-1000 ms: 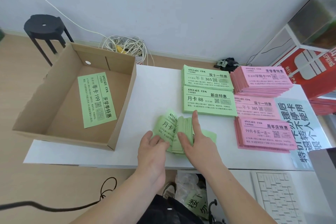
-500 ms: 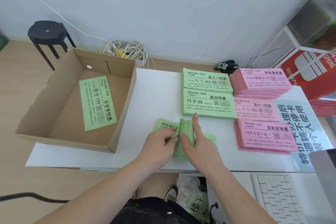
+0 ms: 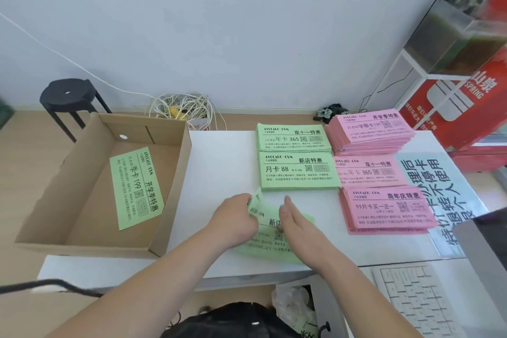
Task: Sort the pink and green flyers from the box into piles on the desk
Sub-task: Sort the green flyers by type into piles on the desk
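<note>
Green flyer (image 3: pixel 136 188): found flat inside the box (image 3: pixel 177 181) at 9 o'clock. Saw left hand (image 3: pixel 233 217) pinching a loose green bunch (image 3: pixel 263 249) at 6 o'clock on the bench (image 3: pixel 219 162), right hand (image 3: pixel 299 225) pressed flat on it, fingers straight. Noted green piles (image 3: pixel 297 173) at 12 o'clock, pink piles (image 3: pixel 384 210) at 2 o'clock.

flyers (image 3: pixel 299 173) — matt paper | box (image 3: pixel 175 181) — rough cardboard | desk (image 3: pixel 219 162) — smooth white
</note>
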### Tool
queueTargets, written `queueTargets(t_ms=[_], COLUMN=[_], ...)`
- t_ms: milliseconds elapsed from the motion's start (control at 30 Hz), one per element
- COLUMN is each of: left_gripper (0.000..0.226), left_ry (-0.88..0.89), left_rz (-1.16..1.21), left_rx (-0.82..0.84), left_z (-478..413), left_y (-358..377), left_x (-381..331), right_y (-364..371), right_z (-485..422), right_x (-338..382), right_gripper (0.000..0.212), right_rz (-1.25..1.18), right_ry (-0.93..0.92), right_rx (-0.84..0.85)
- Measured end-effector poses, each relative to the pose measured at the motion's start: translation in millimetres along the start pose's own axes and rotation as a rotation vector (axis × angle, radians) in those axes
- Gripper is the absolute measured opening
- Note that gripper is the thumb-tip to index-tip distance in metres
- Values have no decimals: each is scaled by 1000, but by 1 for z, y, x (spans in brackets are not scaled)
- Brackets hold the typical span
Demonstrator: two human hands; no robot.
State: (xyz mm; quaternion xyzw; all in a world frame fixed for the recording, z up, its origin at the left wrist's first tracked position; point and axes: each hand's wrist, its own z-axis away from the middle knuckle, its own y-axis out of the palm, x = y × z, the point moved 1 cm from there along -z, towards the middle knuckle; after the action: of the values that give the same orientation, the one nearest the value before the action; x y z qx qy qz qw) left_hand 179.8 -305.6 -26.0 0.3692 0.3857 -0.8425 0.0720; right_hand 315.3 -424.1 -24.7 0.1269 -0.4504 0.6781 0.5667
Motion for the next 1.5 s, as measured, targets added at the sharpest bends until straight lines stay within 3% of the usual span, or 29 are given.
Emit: queueTargets(t_ms=[67, 167, 233, 267, 333, 400, 533, 633, 867, 1100, 1267, 1367, 1433, 1500], left_gripper=[22, 24, 25, 25, 25, 26, 28, 21, 32, 26, 40, 31, 14, 23], left_ry=[1, 2, 50, 80, 120, 153, 173, 105, 26, -17, -22, -5, 0, -18], left_rz=[72, 388, 498, 526, 568, 596, 645, 555, 485, 578, 636, 766, 825, 770], left_rx=[-13, -18, -4, 11, 29, 35, 18, -18, -151, -275, -309, -305, -338, -402], left_z=[0, 13, 21, 23, 25, 26, 28, 29, 27, 34, 34, 35, 37, 35], left_y=[-4, -18, -32, -38, -47, -50, -47, -33, -6, 20, 13, 17, 23, 27], left_x=[8, 9, 8, 8, 9, 9, 21, 41, 57, 45, 51, 49, 42, 38], right_y=[0, -15, -28, -34, -43, -47, -45, -33, -2, 14, 17, 21, 23, 23], right_z=[1, 5, 8, 8, 7, 6, 5, 2, -9, -7, -1, 4, 6, 5], right_x=[-4, -20, -32, -35, -37, -32, -27, -41, -55, -39, -40, -28, -21, -20], right_gripper=[67, 93, 101, 93, 54, 37, 28, 28, 35, 46, 38, 54, 43, 32], right_rz=[5, 66, -142, -324, -581, -598, -550, -510, -510, -591, -707, -835, -807, -788], right_ry=[-13, -21, 19, 32, -1, -80, -220, -208, -65, 3, -14, -25, 28, 73], right_rx=[-92, -363, -373, -317, -165, -179, -316, -332, -451, -497, -484, -474, -503, -536])
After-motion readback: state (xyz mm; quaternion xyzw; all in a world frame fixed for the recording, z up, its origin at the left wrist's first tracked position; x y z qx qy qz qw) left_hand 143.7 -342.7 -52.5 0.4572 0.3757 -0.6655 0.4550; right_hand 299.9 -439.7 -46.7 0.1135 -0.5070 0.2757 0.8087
